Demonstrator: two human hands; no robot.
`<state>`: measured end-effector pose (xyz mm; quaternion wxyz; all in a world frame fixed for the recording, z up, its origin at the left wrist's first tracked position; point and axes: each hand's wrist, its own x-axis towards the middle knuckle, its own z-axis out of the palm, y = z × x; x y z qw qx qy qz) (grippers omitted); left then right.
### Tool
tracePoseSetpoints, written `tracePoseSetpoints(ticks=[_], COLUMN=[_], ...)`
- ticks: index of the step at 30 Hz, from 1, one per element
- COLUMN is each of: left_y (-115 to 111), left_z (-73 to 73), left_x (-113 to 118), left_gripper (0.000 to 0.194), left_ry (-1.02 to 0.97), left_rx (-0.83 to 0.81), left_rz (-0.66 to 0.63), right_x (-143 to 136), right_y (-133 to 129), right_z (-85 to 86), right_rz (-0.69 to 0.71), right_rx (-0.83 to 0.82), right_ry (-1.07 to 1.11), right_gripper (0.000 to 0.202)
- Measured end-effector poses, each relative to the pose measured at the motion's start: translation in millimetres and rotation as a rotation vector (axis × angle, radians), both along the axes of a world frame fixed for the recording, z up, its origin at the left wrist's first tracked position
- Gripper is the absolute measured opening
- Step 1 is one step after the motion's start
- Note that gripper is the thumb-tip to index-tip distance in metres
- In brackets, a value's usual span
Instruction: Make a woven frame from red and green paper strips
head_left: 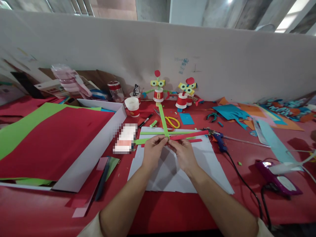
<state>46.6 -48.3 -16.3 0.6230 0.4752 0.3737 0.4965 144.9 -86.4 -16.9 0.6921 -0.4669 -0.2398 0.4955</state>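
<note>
Both hands meet over a white sheet (160, 174), pinching paper strips where they cross. A green strip (163, 120) rises upright from that joint, and a red strip (195, 135) runs out to the right. My left hand (154, 148) is closed on the green strip at its lower end, with a green piece (141, 142) sticking out to its left. My right hand (181, 149) is closed on the red strip near the same joint. Behind the fingers, another green strip (150, 133) and a short red strip (196, 140) lie on the sheet.
A white box (98, 148) of coloured paper stands left. Yellow scissors (174, 122), a pen (146, 120) and a paper cup (133, 106) lie or stand behind. Two cup figures (158, 94) stand farther back. A glue gun (219, 141) and purple power strip (278, 181) are right.
</note>
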Motion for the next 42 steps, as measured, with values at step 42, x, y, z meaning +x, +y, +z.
tracePoseSetpoints(ticks=[42], left_y=[10.6], left_z=[-1.6], left_x=[-6.5], left_gripper=[0.018], left_ry=[-0.214], left_rx=[-0.395], left_rz=[-0.211], right_x=[43.3], right_y=[7.2], right_z=[-0.7], right_rz=[0.371], right_rx=[0.132], right_ry=[-0.319], right_gripper=[0.016])
